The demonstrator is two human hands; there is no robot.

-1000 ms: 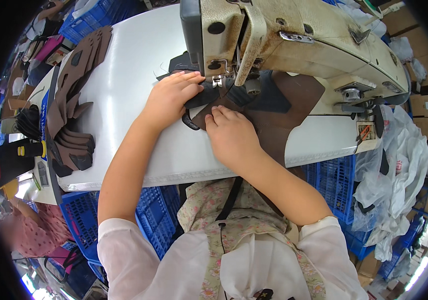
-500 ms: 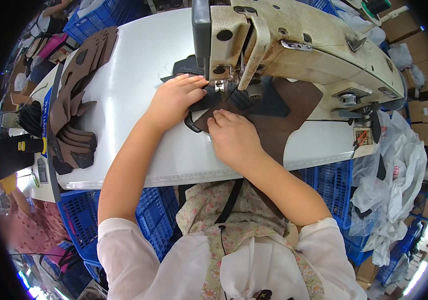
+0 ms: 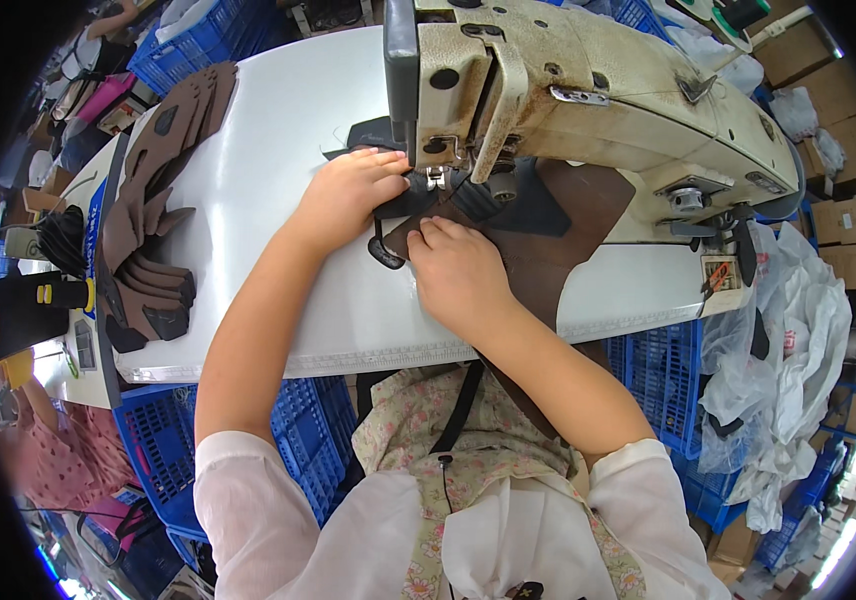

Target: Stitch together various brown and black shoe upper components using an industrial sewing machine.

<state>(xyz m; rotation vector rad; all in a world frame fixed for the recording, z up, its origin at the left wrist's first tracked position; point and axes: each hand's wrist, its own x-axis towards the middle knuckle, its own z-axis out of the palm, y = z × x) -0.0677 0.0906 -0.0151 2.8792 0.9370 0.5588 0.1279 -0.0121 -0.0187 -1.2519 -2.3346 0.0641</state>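
Observation:
My left hand lies with its fingers stretched out on dark material just left of the sewing machine's presser foot. My right hand, fingers bent and close together, grips the near edge of a brown leather-like piece; its thumb is mostly hidden. A black panel lies on the brown piece, right of the foot. Between my hands, a small black curved piece sticks out over the white table. Another black piece shows beyond my left fingers. The machine head hides part of the work.
The cream sewing machine spans the white table. Stacked brown cut pieces lie along its left side. Blue crates stand below the near edge. Plastic bags hang at the right. A person in pink is at the far left.
The brown piece and both hands sit almost the same under the foot. More of the small black curved piece shows between my hands. The whole view has shifted slightly.

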